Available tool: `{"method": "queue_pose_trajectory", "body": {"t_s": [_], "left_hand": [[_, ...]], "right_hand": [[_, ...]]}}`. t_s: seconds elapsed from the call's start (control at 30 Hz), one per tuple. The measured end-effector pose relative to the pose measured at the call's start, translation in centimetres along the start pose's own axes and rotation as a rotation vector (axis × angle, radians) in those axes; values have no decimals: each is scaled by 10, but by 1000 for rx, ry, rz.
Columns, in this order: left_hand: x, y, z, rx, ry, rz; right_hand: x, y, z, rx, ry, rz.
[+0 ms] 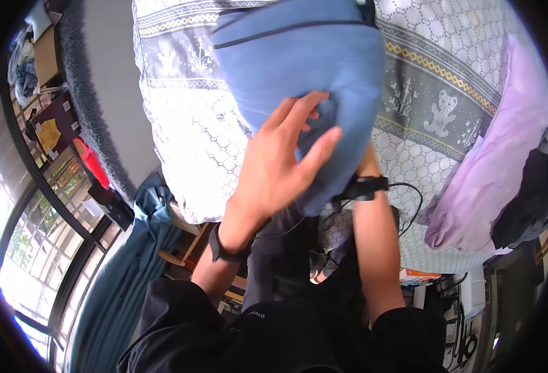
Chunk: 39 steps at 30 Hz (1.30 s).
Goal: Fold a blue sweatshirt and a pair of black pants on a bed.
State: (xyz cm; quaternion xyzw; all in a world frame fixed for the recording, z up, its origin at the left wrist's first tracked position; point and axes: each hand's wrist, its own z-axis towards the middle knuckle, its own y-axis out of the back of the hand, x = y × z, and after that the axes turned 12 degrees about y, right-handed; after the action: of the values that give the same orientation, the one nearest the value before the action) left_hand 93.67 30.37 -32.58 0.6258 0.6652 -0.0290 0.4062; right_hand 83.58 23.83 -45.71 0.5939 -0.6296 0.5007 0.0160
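A blue folded cloth item (pixel 286 68), perhaps a garment, with dark trim lines across its far part, lies in front of me over the bed. Over its near part is my left hand (pixel 286 146), palm down, thumb and fingers apart; whether it touches the fabric I cannot tell. My right hand (pixel 368 163) reaches under the right side of the cloth. Only its wrist end shows, so its fingers are hidden. Dark bands sit on both wrists, and a thin black cable loops from the right one.
The bed carries a white and grey patterned cover (pixel 193 133). A lilac garment (pixel 473 180) and a black garment (pixel 525 205) lie at its right edge. Left are a blue-green curtain (pixel 112 280), a window (pixel 31 242) and a grey fluffy rug edge (pixel 81 81).
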Motion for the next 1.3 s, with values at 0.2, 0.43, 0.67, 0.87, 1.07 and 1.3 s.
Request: {"method": "queue_pose_trajectory", "body": {"t_s": [0.2,0.43,0.67,0.87,1.07,1.3], "left_hand": [[66,9,37,-650,-272,256],[95,22,93,-99,132,-568],[84,6,71,318,176,-903],[71,-10,79,13,243,-93],[23,-19,83,-518,-510,379],[49,-64,164,-673,-615,229]], "right_hand": [[61,100,-5,-102,-273,48],[67,21,-19,-89,98,-738],[49,-5,-5,-269,436,-715],[54,4,-11,-477,671,-1428],[32,-15,-3,-225,625,-1925],[-3,33,52,-379,820,-1942]]}}
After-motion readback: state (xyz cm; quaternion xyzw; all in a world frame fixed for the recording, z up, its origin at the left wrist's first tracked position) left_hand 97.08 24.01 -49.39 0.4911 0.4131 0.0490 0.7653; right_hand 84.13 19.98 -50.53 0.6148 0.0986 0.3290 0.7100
